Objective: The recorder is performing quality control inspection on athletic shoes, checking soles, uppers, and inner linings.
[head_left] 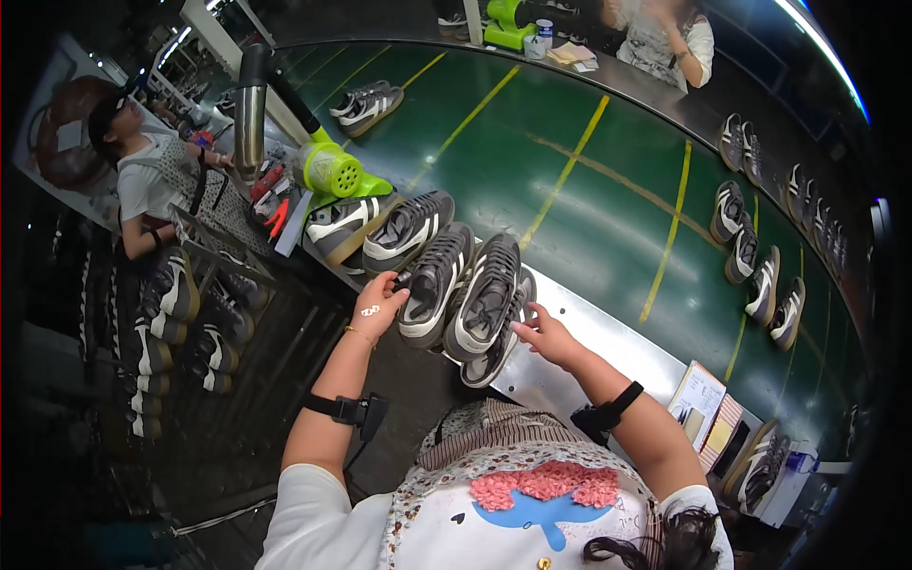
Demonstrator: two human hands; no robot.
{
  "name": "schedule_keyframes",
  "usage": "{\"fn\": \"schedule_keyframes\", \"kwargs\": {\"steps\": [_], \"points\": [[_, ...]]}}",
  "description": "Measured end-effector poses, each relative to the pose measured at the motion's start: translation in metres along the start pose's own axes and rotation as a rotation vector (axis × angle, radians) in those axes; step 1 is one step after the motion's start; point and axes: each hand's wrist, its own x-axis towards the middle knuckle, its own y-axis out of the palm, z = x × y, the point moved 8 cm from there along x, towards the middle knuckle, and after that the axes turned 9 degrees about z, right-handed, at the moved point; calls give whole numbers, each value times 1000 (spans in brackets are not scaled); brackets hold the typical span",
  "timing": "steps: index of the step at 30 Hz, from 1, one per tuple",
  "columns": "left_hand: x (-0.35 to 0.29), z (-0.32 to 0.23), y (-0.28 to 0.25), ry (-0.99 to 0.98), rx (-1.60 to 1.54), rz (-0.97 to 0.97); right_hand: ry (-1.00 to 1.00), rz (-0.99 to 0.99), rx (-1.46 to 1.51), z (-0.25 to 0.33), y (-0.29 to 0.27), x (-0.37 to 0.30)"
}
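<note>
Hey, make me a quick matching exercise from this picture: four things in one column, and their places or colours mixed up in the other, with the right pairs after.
1. left hand
2. work surface
3. right hand
4. middle shoes

A. gray and white
B. right of the middle shoes
C. green with yellow markings
D. left of the middle shoes

Pairs: 1-D, 2-C, 3-B, 4-A

Left forearm [346, 369], right forearm [597, 380] reach forward, slanting inward. Left hand [378, 309] slightly farther out, thumb and index parted. Right hand [547, 335] turned inward, thumb apart from fingers, digits slightly curled. Hands well apart.
</note>
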Motion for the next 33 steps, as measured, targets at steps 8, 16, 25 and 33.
{"fn": "schedule_keyframes", "kwargs": {"steps": [8,16,25,33], "points": [[34,21,47,-192,1,396,150,-128,331,5,31,35],[27,6,50,-152,-163,453,34,-144,662,-13,21,25],[-10,-31,66,-194,-785,560,-122,-143,1039,-19,0,-28],[-43,-60,127,-225,-1444,785,-233,-247,1180,3,-3,-61]]}}
